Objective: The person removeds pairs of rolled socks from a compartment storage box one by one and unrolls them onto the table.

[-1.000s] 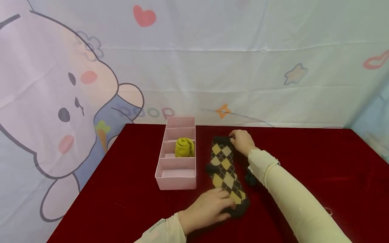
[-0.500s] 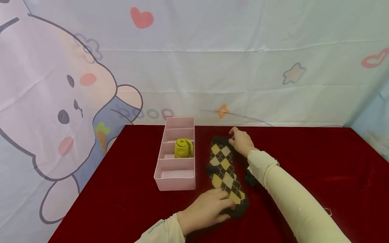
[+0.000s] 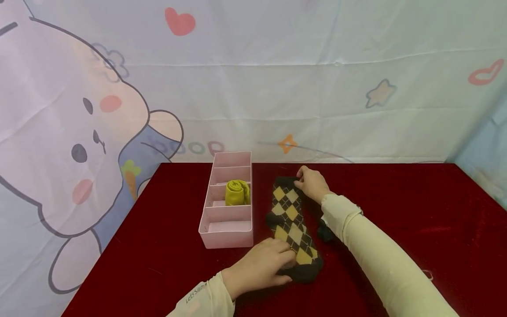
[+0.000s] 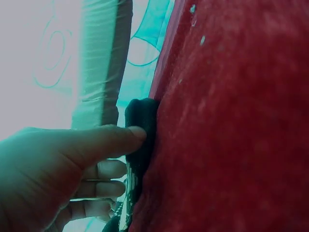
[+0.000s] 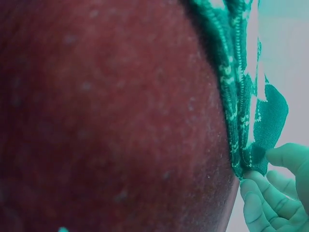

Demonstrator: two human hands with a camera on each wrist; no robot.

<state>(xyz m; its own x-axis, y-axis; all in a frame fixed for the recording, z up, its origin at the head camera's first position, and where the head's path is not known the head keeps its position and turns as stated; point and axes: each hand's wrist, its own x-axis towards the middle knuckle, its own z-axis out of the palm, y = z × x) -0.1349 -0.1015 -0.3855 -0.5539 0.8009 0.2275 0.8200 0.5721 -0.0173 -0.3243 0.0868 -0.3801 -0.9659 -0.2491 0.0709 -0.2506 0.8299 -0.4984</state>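
Note:
A dark argyle sock with yellow and pale diamonds lies flat, its cuff away from me and its toe nearest. More than one layer shows along its edge in the right wrist view. My right hand pinches the right corner of the dark cuff between thumb and fingers. By the toe, my left hand rests on the sock with loosely bent fingers, and its thumb touches the dark toe. Left of the sock, a pink divided box holds a rolled yellow-green cloth in one compartment.
A small dark item lies beside the right sleeve, partly hidden by it. The table has a dark red velvet cover. A printed curtain hangs behind the far edge.
My left hand has shifted slightly left over the toe, showing more of it. My right hand stays at the cuff. The whole head view has drifted a little.

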